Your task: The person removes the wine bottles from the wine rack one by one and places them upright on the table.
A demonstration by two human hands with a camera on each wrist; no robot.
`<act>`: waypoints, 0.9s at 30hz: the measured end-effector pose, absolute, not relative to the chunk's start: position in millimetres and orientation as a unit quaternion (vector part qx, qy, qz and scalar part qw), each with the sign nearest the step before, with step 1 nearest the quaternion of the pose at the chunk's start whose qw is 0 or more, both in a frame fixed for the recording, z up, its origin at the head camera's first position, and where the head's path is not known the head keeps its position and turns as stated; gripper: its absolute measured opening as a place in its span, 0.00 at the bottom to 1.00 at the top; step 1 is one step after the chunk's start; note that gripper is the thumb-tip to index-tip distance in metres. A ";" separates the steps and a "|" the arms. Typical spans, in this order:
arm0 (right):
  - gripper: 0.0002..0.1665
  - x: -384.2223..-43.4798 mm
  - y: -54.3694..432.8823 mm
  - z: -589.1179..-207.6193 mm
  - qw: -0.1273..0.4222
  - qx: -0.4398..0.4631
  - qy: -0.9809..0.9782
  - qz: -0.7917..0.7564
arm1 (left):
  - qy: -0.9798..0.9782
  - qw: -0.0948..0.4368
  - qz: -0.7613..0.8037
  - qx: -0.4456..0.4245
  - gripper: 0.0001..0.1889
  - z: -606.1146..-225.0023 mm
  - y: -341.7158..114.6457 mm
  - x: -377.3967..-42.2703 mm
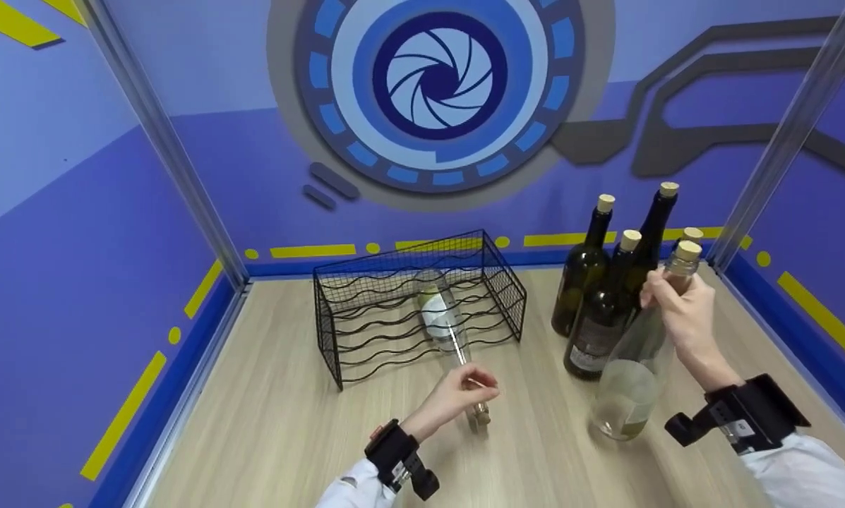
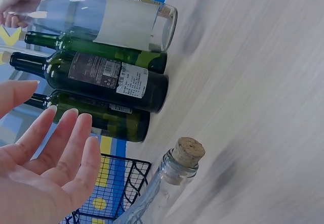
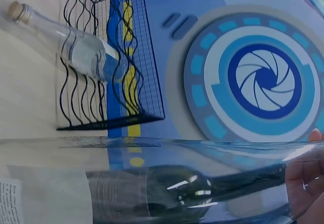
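Note:
My right hand [image 1: 690, 321] grips the neck of a corked clear glass bottle [image 1: 627, 388], which has a pale label and leans in the head view. Through its glass, the right wrist view shows a dark bottle behind. A second clear bottle [image 1: 436, 314] lies in the black wire wine rack [image 1: 328, 339], its corked neck pointing out toward the front. Over that neck is my left hand [image 1: 457, 395]. The left wrist view shows its fingers [image 2: 76, 143] loosely extended with nothing between them, and the bottle's cork [image 2: 188, 151] apart from them.
Several corked dark wine bottles, among them a labelled one [image 1: 598, 317], stand right of the rack, behind the held bottle. Another cork [image 1: 692, 234] shows behind my right hand. A blue patterned wall [image 1: 238, 176] closes off the back of the wooden tabletop [image 1: 253, 423].

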State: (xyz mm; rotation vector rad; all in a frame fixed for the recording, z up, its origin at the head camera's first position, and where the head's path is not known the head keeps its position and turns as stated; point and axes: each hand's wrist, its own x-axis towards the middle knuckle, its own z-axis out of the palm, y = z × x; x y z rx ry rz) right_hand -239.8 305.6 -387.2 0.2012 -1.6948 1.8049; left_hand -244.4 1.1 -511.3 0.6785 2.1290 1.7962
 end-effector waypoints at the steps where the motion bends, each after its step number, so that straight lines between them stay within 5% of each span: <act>1: 0.09 -238.0 307.3 -386.0 0.327 0.074 -0.646 0.686 | 0.737 0.139 0.620 0.233 0.12 -511.5 0.8 -244.3; 27: 0.09 -230.0 341.6 -395.9 0.355 0.020 -0.678 0.643 | 0.730 0.147 0.627 0.227 0.12 -516.5 -1.8 -242.0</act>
